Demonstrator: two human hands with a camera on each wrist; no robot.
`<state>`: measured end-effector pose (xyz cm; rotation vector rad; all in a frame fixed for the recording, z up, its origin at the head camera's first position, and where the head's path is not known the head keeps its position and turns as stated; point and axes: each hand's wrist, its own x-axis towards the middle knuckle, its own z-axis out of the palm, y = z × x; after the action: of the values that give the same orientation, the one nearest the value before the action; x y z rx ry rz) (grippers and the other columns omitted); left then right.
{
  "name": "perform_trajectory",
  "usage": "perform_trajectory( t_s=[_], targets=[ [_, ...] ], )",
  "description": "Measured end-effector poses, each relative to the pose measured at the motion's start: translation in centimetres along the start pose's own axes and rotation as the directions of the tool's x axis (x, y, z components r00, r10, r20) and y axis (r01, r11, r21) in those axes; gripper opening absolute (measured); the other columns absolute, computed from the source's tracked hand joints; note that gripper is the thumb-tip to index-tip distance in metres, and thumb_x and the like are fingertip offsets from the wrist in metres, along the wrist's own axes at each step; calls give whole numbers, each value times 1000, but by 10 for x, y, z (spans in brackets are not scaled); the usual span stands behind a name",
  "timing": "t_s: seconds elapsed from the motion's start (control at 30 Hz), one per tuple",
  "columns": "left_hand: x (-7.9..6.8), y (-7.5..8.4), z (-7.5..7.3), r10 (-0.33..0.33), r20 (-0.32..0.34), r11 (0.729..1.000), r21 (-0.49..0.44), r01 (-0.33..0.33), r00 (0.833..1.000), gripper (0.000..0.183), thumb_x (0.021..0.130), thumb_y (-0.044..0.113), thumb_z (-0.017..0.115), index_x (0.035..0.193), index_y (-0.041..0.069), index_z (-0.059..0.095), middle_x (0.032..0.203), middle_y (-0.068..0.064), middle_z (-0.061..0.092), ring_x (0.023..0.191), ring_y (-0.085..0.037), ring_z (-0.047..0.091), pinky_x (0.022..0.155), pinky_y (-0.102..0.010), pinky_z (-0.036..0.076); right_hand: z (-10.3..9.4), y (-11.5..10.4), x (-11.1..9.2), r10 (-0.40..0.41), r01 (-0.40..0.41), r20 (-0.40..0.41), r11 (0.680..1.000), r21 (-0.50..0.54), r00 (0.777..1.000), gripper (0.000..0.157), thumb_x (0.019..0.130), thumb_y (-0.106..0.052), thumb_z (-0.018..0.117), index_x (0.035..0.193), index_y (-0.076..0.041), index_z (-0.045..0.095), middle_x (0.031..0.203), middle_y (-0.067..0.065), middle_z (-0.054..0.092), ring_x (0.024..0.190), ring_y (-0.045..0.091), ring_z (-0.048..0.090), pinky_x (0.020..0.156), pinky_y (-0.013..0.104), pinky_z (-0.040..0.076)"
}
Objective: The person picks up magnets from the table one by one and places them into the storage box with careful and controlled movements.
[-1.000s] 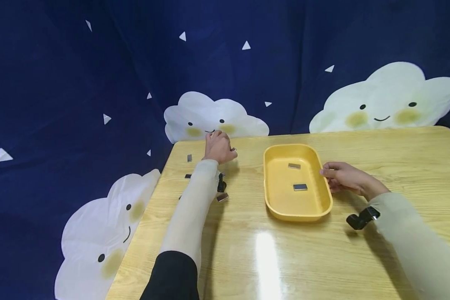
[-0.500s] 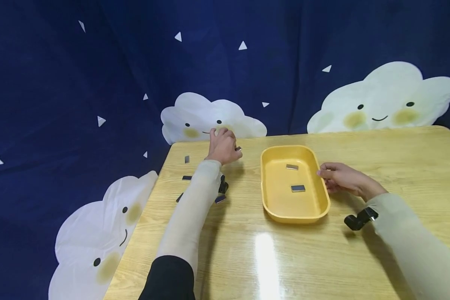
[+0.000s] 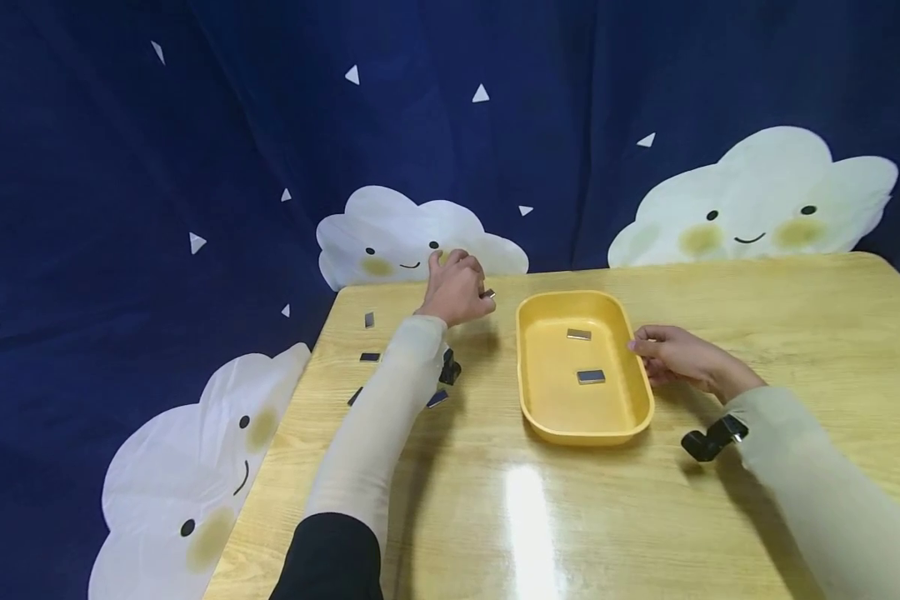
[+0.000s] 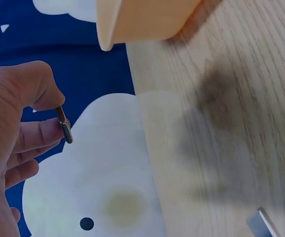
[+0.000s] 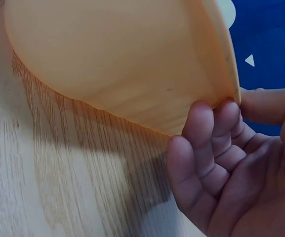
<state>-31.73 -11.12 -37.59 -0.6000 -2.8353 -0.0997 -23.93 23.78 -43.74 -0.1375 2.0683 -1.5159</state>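
Note:
My left hand (image 3: 456,290) is over the far left part of the table, pinching a small flat rectangular piece (image 4: 64,127) with silvery edges between thumb and fingertips. The piece hangs clear of the wood in the left wrist view. A yellow plastic tray (image 3: 587,437) stands right of that hand. Two similar pieces lie in it, a lighter one (image 3: 579,334) toward the back and a dark one (image 3: 591,377) nearer the middle. My right hand (image 3: 678,360) holds the tray's right rim, thumb at the rim and fingers against the outer wall (image 5: 117,59).
Several more flat pieces lie on the wooden table (image 3: 465,508) at left, including a dark one (image 3: 370,357) and another (image 3: 437,399) by the left forearm. A dark blue curtain (image 3: 435,108) with printed clouds hangs behind the table and along its left side.
My left hand has moved a little right toward the tray, carrying the pinched piece. My right hand keeps its hold on the rim. The whole view has shifted slightly.

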Motion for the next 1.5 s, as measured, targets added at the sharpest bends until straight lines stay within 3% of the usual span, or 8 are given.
perform_trajectory(
  t_s=[0.5,0.97,1.23,1.5],
  targets=[
    [-7,6,-6,20,-18,999,-33,-21,1000,19,78,28,62,60,21,60,108,11,67,127,-19,47,117,-61,17,2,3,3,-16,16,-1,1000,-11,1000,24,105,-21,45,112,1,45,82,-3,57,69,7,60,68,29,56],
    [-11,15,-11,51,15,996,-68,-50,999,23,79,27,62,57,22,63,108,11,68,123,-17,48,115,-58,20,2,1,-1,-18,18,-1,1000,-2,1000,25,105,-22,45,112,2,46,80,-3,60,68,7,61,67,28,56],
    [-13,22,-18,100,-19,992,-70,-101,995,22,81,27,61,60,21,65,108,11,68,121,-16,48,114,-55,22,3,1,-1,-13,13,-8,1000,-9,1000,24,105,-22,46,112,1,46,80,-4,59,68,6,61,67,28,56],
    [-13,44,-32,176,-71,980,-83,-182,982,16,79,26,62,65,22,68,104,11,67,120,-13,47,115,-53,22,3,2,-1,-17,16,-8,1000,-19,1000,28,105,-22,45,115,4,45,80,-3,59,68,6,60,66,28,55]
  ],
)
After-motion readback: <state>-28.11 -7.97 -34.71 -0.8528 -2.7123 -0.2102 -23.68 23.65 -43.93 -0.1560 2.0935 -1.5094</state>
